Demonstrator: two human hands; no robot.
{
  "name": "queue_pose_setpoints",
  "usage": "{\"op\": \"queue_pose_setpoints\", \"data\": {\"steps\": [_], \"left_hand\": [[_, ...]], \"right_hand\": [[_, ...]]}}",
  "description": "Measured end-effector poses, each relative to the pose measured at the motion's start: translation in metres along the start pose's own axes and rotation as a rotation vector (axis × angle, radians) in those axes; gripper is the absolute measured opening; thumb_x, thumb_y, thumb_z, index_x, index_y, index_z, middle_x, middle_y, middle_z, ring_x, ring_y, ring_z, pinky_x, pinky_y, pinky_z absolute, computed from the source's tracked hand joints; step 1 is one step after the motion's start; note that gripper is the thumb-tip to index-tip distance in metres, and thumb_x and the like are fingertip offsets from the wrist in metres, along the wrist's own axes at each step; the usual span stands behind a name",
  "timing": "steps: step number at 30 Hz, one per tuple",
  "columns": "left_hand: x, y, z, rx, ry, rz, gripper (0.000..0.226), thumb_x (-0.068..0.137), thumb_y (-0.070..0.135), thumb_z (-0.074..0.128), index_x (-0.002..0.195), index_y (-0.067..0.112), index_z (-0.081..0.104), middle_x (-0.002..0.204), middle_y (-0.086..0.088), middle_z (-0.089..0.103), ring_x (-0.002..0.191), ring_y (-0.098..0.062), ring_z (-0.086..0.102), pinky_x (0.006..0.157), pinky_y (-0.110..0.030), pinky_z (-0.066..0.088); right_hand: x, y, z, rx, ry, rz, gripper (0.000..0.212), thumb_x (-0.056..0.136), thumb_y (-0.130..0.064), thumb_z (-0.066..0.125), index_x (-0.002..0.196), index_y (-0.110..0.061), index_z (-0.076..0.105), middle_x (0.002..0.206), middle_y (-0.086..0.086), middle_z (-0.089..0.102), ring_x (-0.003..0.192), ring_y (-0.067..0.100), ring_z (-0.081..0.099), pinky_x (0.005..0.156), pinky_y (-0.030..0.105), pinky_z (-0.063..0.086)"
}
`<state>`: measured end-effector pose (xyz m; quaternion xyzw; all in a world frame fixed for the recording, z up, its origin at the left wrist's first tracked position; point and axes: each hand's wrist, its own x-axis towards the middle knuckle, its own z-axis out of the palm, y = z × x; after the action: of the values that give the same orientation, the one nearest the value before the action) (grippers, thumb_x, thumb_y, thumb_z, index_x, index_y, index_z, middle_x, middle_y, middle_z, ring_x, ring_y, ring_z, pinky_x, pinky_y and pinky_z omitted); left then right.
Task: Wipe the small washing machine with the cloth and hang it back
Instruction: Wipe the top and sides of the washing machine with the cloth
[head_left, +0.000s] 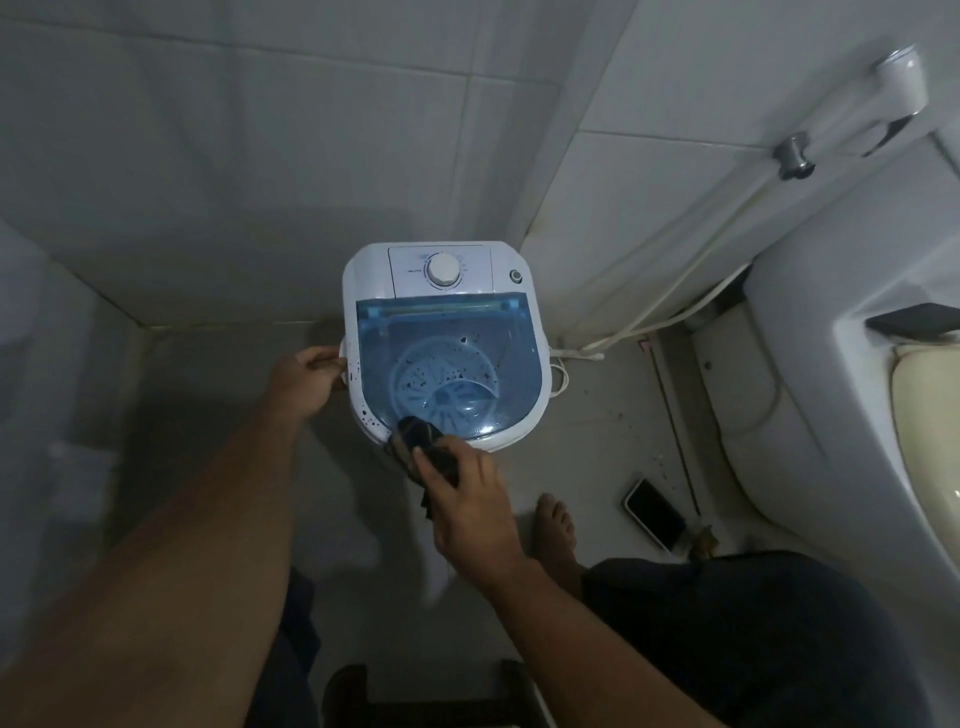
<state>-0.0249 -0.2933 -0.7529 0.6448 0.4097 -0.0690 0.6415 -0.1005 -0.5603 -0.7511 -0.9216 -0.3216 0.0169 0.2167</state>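
The small white washing machine (374, 275) stands on the floor in a tiled corner, its blue see-through lid (519, 358) closed and speckled with dark spots. A round dial (443, 271) sits on its back panel. My left hand (306, 382) grips the handle on the machine's left side. My right hand (467, 499) holds a dark cloth (415, 441) pressed against the front left edge of the lid.
A toilet (841, 364) fills the right side, with a hose (691, 291) and wall valve (792, 155) behind it. A phone (655, 513) lies on the floor by my bare foot (557, 530). A dark stool (431, 696) is under me. Tiled walls close in behind and left.
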Motion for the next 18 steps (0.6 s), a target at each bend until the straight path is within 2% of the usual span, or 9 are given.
{"op": "queue_pose_setpoints", "data": {"steps": [3, 6, 7, 9, 12, 14, 16, 18], "left_hand": [[0.0, 0.001, 0.003, -0.014, -0.018, 0.015, 0.019, 0.088, 0.011, 0.065, 0.105, 0.016, 0.071, 0.108, -0.017, 0.074, 0.098, -0.032, 0.072, 0.097, -0.041, 0.054], [-0.001, 0.002, 0.005, -0.017, -0.014, 0.034, 0.022, 0.09, 0.007, 0.062, 0.112, 0.01, 0.068, 0.111, -0.021, 0.072, 0.087, -0.03, 0.069, 0.088, -0.036, 0.055], [-0.001, 0.003, 0.005, -0.014, -0.011, 0.04, 0.025, 0.09, 0.006, 0.062, 0.115, 0.007, 0.067, 0.111, -0.021, 0.071, 0.086, -0.029, 0.067, 0.087, -0.035, 0.054], [-0.001, 0.003, 0.005, -0.01, -0.007, 0.042, 0.026, 0.09, 0.006, 0.062, 0.116, 0.005, 0.067, 0.11, -0.02, 0.071, 0.088, -0.029, 0.067, 0.089, -0.038, 0.054], [0.003, 0.001, 0.003, -0.004, -0.007, 0.037, 0.017, 0.088, 0.007, 0.064, 0.102, 0.013, 0.07, 0.106, -0.019, 0.074, 0.093, -0.031, 0.071, 0.097, -0.045, 0.054], [0.007, -0.001, 0.002, -0.002, -0.011, 0.038, 0.016, 0.088, 0.005, 0.064, 0.102, 0.008, 0.07, 0.102, -0.016, 0.073, 0.084, -0.03, 0.07, 0.096, -0.044, 0.055], [0.009, -0.001, 0.002, 0.009, -0.01, 0.049, 0.025, 0.089, 0.002, 0.062, 0.114, -0.001, 0.067, 0.102, -0.016, 0.07, 0.073, -0.021, 0.066, 0.087, -0.036, 0.057], [0.008, 0.001, 0.003, 0.028, -0.006, 0.062, 0.028, 0.09, 0.002, 0.062, 0.117, -0.001, 0.066, 0.105, -0.016, 0.07, 0.071, -0.016, 0.064, 0.068, -0.022, 0.057]], "right_hand": [[0.0, 0.033, -0.016, -0.047, 0.006, -0.029, 0.068, 0.083, -0.011, 0.057, 0.149, -0.026, 0.05, 0.142, 0.012, 0.047, 0.11, 0.037, 0.054, 0.087, 0.045, 0.049], [-0.012, 0.071, -0.033, 0.034, 0.154, 0.235, 0.059, 0.093, -0.016, 0.057, 0.15, -0.029, 0.049, 0.137, -0.001, 0.043, 0.105, 0.028, 0.057, 0.086, 0.047, 0.053], [-0.013, 0.074, -0.036, 0.013, 0.202, 0.32, 0.057, 0.092, -0.016, 0.058, 0.148, -0.026, 0.051, 0.139, 0.004, 0.044, 0.107, 0.03, 0.054, 0.087, 0.05, 0.052], [-0.01, 0.066, -0.033, -0.051, 0.219, 0.35, 0.06, 0.089, -0.01, 0.064, 0.147, -0.021, 0.054, 0.142, 0.016, 0.047, 0.11, 0.035, 0.05, 0.088, 0.053, 0.05], [0.001, 0.032, -0.013, -0.06, 0.144, 0.151, 0.06, 0.088, -0.01, 0.063, 0.146, -0.019, 0.055, 0.141, 0.02, 0.049, 0.112, 0.038, 0.051, 0.089, 0.048, 0.049], [0.017, 0.005, 0.002, -0.063, 0.077, 0.027, 0.058, 0.086, -0.013, 0.058, 0.144, -0.019, 0.056, 0.139, 0.02, 0.052, 0.111, 0.04, 0.052, 0.089, 0.046, 0.046], [0.031, -0.016, 0.013, -0.097, -0.016, -0.1, 0.061, 0.083, -0.015, 0.059, 0.144, -0.021, 0.056, 0.14, 0.017, 0.052, 0.111, 0.039, 0.052, 0.087, 0.044, 0.043], [0.041, -0.02, 0.012, -0.135, -0.098, -0.192, 0.064, 0.08, -0.015, 0.062, 0.144, -0.024, 0.055, 0.142, 0.015, 0.051, 0.111, 0.037, 0.051, 0.086, 0.043, 0.041]]}}
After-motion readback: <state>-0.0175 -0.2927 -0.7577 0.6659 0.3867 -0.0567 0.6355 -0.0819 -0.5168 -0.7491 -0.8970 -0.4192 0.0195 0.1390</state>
